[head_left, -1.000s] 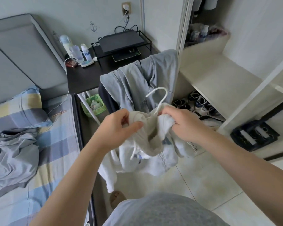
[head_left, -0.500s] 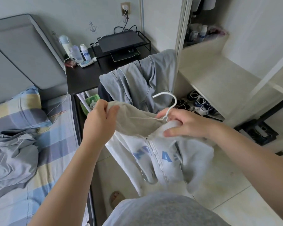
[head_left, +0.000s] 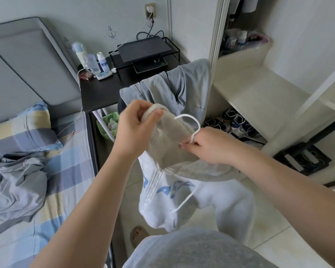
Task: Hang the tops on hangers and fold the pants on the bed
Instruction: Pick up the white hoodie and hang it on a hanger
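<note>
White hoodie (head_left: 162,200), blue lettering, left fingers (head_left: 143,110) pinching hood (head_left: 172,136), right fingers (head_left: 190,146) gripping hanger (head_left: 189,118)

The white zip hoodie (head_left: 162,196) is hanging at 6 o'clock, the hook of a white hanger (head_left: 187,115) sticking up; a grey garment (head_left: 14,186) is lying crumpled at 9 o'clock.

Home bedroom: checked-sheet bed (head_left: 70,171), padded headboard (head_left: 27,66), dark bedside desk (head_left: 103,91), open wardrobe shelves (head_left: 259,97), shoes (head_left: 234,120).

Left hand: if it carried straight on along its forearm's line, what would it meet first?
Probably the grey-blue sweatshirt draped just beyond the left hand, which grips the pale grey hood; depth is uncertain.
</note>
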Action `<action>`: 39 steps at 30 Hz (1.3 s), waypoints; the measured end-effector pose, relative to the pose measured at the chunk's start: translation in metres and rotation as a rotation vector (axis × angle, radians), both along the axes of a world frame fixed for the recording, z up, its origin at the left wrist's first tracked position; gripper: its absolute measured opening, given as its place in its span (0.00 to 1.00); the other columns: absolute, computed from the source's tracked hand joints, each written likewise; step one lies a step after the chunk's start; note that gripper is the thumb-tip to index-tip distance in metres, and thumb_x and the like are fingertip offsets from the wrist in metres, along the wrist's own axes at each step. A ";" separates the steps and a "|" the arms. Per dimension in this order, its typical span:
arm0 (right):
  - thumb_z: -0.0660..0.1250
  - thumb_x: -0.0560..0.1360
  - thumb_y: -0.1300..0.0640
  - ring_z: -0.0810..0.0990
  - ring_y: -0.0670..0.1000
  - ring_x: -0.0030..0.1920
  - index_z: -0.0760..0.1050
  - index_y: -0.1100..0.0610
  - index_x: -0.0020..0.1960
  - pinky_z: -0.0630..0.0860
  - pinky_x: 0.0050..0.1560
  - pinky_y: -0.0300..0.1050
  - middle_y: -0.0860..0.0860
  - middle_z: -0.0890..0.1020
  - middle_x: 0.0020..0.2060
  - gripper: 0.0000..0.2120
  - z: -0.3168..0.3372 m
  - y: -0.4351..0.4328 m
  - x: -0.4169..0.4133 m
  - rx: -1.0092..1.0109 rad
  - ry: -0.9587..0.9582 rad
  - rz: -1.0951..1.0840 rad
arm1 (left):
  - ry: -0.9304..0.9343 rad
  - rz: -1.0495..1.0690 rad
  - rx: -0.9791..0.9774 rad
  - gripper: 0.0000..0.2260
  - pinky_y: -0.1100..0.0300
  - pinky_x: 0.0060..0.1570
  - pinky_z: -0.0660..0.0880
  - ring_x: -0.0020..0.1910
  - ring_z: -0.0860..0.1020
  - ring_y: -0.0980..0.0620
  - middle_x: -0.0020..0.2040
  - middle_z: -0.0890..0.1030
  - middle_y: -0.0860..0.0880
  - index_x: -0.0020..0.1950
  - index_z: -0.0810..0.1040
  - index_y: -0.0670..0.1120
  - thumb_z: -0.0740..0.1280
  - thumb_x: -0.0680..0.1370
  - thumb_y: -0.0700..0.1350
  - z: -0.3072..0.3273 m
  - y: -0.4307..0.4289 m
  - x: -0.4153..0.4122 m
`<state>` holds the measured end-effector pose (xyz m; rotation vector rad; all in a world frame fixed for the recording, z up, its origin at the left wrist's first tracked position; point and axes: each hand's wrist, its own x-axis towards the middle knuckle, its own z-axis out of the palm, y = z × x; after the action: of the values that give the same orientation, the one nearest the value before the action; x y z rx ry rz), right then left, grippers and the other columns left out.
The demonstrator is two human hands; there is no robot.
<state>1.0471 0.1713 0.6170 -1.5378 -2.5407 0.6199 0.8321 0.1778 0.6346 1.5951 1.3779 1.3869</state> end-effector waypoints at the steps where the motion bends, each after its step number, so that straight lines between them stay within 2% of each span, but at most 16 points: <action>1: 0.57 0.83 0.43 0.75 0.43 0.33 0.82 0.48 0.53 0.68 0.31 0.43 0.47 0.76 0.31 0.17 0.002 0.002 -0.003 0.054 -0.008 -0.001 | -0.004 -0.020 -0.018 0.02 0.65 0.35 0.75 0.35 0.78 0.57 0.37 0.81 0.51 0.46 0.80 0.56 0.72 0.75 0.50 -0.002 -0.001 0.004; 3: 0.57 0.83 0.43 0.75 0.44 0.33 0.83 0.51 0.55 0.68 0.31 0.42 0.47 0.75 0.31 0.18 0.001 0.001 -0.008 0.067 -0.009 -0.012 | -0.047 -0.018 -0.050 0.03 0.63 0.37 0.76 0.37 0.79 0.56 0.38 0.82 0.51 0.47 0.81 0.55 0.73 0.75 0.48 -0.007 -0.002 0.004; 6: 0.57 0.83 0.43 0.82 0.51 0.42 0.82 0.50 0.58 0.78 0.44 0.49 0.51 0.83 0.40 0.18 -0.002 -0.005 -0.007 -0.028 -0.007 -0.005 | -0.078 -0.040 -0.101 0.05 0.59 0.37 0.77 0.37 0.78 0.52 0.40 0.82 0.45 0.47 0.82 0.57 0.74 0.74 0.49 -0.013 -0.004 -0.003; 10: 0.61 0.83 0.47 0.78 0.47 0.31 0.83 0.46 0.56 0.73 0.34 0.47 0.50 0.78 0.28 0.12 -0.003 -0.006 -0.007 0.055 0.268 -0.118 | -0.194 -0.009 -0.133 0.05 0.62 0.35 0.75 0.35 0.78 0.55 0.36 0.82 0.53 0.46 0.83 0.59 0.74 0.71 0.52 -0.011 -0.006 -0.008; 12: 0.60 0.83 0.46 0.81 0.49 0.36 0.83 0.51 0.55 0.73 0.36 0.46 0.48 0.82 0.34 0.14 -0.006 -0.007 -0.011 -0.010 0.163 -0.103 | -0.268 0.016 -0.118 0.05 0.63 0.33 0.74 0.33 0.76 0.57 0.34 0.80 0.56 0.45 0.83 0.59 0.74 0.70 0.51 -0.005 -0.003 -0.012; 14: 0.60 0.83 0.46 0.82 0.46 0.41 0.82 0.52 0.54 0.75 0.41 0.45 0.44 0.83 0.38 0.15 -0.008 -0.007 -0.014 -0.107 0.072 -0.073 | -0.322 0.018 -0.094 0.05 0.63 0.33 0.72 0.34 0.74 0.55 0.34 0.78 0.55 0.45 0.83 0.57 0.75 0.71 0.50 -0.003 -0.001 -0.015; 18: 0.62 0.83 0.47 0.75 0.48 0.30 0.84 0.52 0.50 0.71 0.34 0.49 0.48 0.75 0.26 0.14 0.003 -0.001 -0.011 0.008 0.271 -0.168 | -0.348 -0.083 -0.146 0.05 0.57 0.39 0.76 0.38 0.76 0.49 0.39 0.80 0.47 0.49 0.83 0.54 0.72 0.75 0.45 -0.005 -0.003 -0.012; 21: 0.64 0.82 0.50 0.71 0.56 0.29 0.83 0.60 0.45 0.68 0.35 0.55 0.57 0.70 0.26 0.16 0.005 -0.003 -0.011 0.029 0.402 -0.187 | -0.068 -0.178 -0.176 0.05 0.46 0.46 0.81 0.41 0.80 0.45 0.41 0.81 0.37 0.52 0.82 0.53 0.68 0.79 0.47 -0.007 -0.005 -0.016; 24: 0.63 0.82 0.52 0.66 0.50 0.27 0.77 0.65 0.38 0.67 0.35 0.53 0.47 0.68 0.22 0.20 0.003 -0.004 -0.009 0.016 0.500 -0.211 | 0.290 -0.140 -0.096 0.08 0.50 0.52 0.79 0.47 0.82 0.54 0.43 0.84 0.54 0.55 0.81 0.51 0.62 0.83 0.46 -0.015 -0.007 -0.020; 26: 0.64 0.82 0.53 0.67 0.49 0.25 0.80 0.63 0.41 0.66 0.32 0.50 0.47 0.69 0.22 0.17 -0.001 -0.005 -0.005 0.006 0.547 -0.234 | 0.381 -0.048 -0.005 0.09 0.52 0.55 0.77 0.52 0.80 0.54 0.48 0.84 0.56 0.56 0.81 0.49 0.62 0.83 0.43 -0.024 -0.008 -0.023; 28: 0.64 0.82 0.53 0.72 0.59 0.27 0.83 0.55 0.42 0.70 0.32 0.53 0.56 0.74 0.26 0.14 -0.002 -0.007 -0.002 0.006 0.592 -0.232 | 0.518 0.064 -0.008 0.09 0.49 0.63 0.72 0.60 0.75 0.47 0.58 0.80 0.52 0.61 0.79 0.50 0.66 0.81 0.45 -0.039 -0.004 -0.031; 31: 0.63 0.80 0.48 0.72 0.63 0.27 0.82 0.44 0.41 0.70 0.31 0.57 0.60 0.71 0.25 0.12 0.000 -0.009 0.007 0.042 0.663 -0.240 | 0.533 0.067 -0.345 0.27 0.47 0.69 0.66 0.70 0.68 0.48 0.71 0.71 0.53 0.73 0.69 0.54 0.72 0.76 0.56 -0.062 -0.002 -0.052; 33: 0.62 0.78 0.45 0.68 0.58 0.25 0.82 0.43 0.41 0.70 0.30 0.57 0.55 0.67 0.23 0.12 0.001 -0.009 0.014 0.035 0.717 -0.257 | 0.456 -0.023 -0.512 0.30 0.47 0.64 0.74 0.64 0.75 0.50 0.66 0.76 0.53 0.72 0.68 0.53 0.75 0.74 0.55 -0.077 -0.006 -0.062; 35: 0.62 0.77 0.43 0.67 0.54 0.26 0.83 0.44 0.42 0.69 0.30 0.56 0.58 0.66 0.24 0.13 0.000 -0.010 0.021 0.018 0.736 -0.259 | 0.378 -0.004 -0.544 0.15 0.52 0.51 0.79 0.52 0.81 0.51 0.53 0.81 0.55 0.61 0.75 0.52 0.74 0.76 0.50 -0.090 -0.009 -0.063; 37: 0.62 0.77 0.44 0.66 0.53 0.25 0.82 0.42 0.44 0.65 0.28 0.53 0.55 0.65 0.23 0.11 -0.003 -0.011 0.027 -0.002 0.749 -0.255 | 0.388 0.106 -0.478 0.04 0.58 0.37 0.73 0.41 0.79 0.51 0.41 0.80 0.55 0.46 0.76 0.54 0.69 0.79 0.47 -0.096 -0.009 -0.062; 39: 0.63 0.78 0.47 0.65 0.47 0.23 0.83 0.45 0.43 0.63 0.26 0.45 0.46 0.65 0.21 0.11 -0.007 -0.011 0.033 -0.044 0.733 -0.263 | 0.343 0.227 -0.394 0.09 0.61 0.33 0.69 0.38 0.77 0.52 0.37 0.79 0.55 0.41 0.76 0.56 0.67 0.80 0.45 -0.097 -0.011 -0.064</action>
<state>1.0799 0.1605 0.6101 -1.2961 -1.7619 0.9797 0.7680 0.1669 0.5380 1.4851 1.9476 0.9029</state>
